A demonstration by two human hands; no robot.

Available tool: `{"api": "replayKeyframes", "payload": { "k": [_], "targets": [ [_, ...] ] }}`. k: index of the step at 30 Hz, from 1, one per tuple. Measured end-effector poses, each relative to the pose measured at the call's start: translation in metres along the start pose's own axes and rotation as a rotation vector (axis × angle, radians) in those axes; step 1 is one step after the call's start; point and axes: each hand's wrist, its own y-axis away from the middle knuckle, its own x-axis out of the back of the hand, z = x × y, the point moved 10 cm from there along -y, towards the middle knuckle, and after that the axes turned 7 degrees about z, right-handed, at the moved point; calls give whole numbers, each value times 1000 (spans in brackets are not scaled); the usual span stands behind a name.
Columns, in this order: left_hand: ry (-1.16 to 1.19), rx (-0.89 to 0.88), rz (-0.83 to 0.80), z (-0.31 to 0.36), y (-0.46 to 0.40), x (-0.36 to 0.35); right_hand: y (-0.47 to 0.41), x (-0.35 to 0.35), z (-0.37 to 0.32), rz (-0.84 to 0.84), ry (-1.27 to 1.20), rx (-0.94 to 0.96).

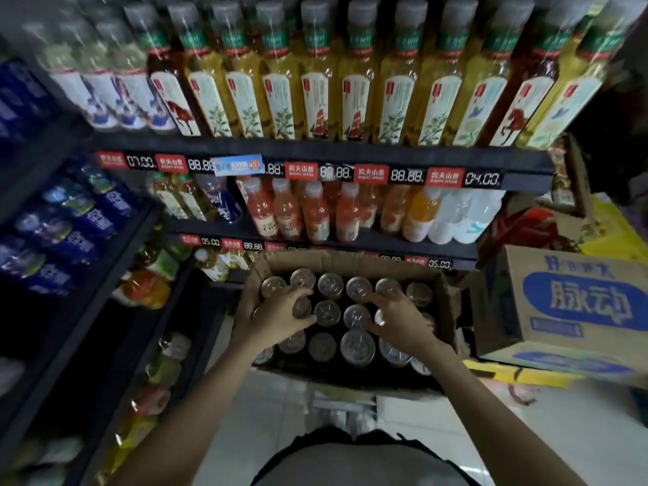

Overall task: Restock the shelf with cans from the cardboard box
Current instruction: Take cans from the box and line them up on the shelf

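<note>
Both hands reach into the open brown cardboard box [354,261] of silver-topped metal cans [357,343]. The left hand [277,319] has its grip curled around one can [302,306]. The right hand [403,320] has its grip spread apart, fingertips touching can tops beneath it.

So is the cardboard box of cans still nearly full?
Nearly full: the cardboard box shows upright cans in tight rows.

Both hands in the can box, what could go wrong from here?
1. The cans stand tightly packed in the cardboard box; the left hand and right hand have little room for fingers, so a lifted can may slip or drag its neighbour.
2. The box sits close under the shelf edge; a can raised quickly might hit it.
3. The blue-printed carton crowds the right side, limiting elbow room.
</note>
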Motion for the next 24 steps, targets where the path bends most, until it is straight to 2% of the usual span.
{"api": "replayKeyframes", "payload": {
  "k": [2, 4, 7, 10, 13, 16, 19, 22, 24],
  "targets": [
    [16, -39, -198, 7, 9, -36, 17, -5, 10, -5, 54, -11],
    [-47, -92, -293, 21, 13, -61, 38, -2, 23, 17, 45, -59],
    [-188, -152, -318, 42, 16, -91, 68, -7, 41, 46, 118, -191],
    [-165, -176, -244, 55, 16, -102, 82, -15, 48, 137, -7, -343],
    [26, -94, -174, 47, 10, -95, 84, -6, 50, 281, -195, -437],
    [359, 85, -116, 28, 5, -75, 85, 9, 55, 340, -408, -521],
    [652, 184, -52, 30, -4, -36, 83, 33, 57, 394, -653, -594],
    [826, 172, -35, 53, -19, 10, 66, 68, 38, 397, -795, -568],
    [850, 91, -21, 76, -30, 42, 51, 95, 20, 387, -861, -504]
  ]
}}
